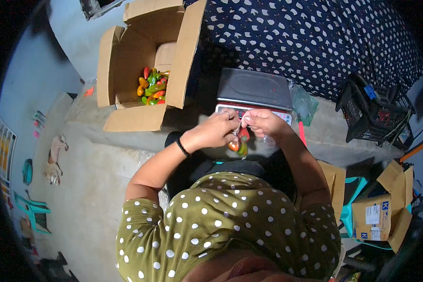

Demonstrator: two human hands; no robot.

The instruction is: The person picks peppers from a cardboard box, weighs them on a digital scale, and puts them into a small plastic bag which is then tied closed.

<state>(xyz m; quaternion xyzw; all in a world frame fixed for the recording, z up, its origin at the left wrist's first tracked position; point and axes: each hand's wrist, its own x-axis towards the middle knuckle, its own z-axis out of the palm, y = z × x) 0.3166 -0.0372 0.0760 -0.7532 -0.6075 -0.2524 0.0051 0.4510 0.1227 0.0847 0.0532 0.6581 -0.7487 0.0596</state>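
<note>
My left hand [215, 128] and my right hand [262, 121] meet in front of a digital scale [255, 88]. Between them they pinch the gathered neck of a clear plastic bag. Red, orange and green peppers [244, 134] hang in the bag just below my fingers. The hands partly cover the scale's keypad and display; its dark platform bears nothing. To the left, an open cardboard box [187, 53] holds several red, orange and green peppers [155, 88]. A thin green plastic bag [305, 102] lies at the scale's right side.
A red-handled tool [301, 132] lies right of the scale. Farther right stand black plastic crates [372, 109] and an open cardboard box [372, 218] by a turquoise chair [352, 197]. A patterned dark curtain [303, 38] hangs behind. An animal [56, 158] lies on the floor at left.
</note>
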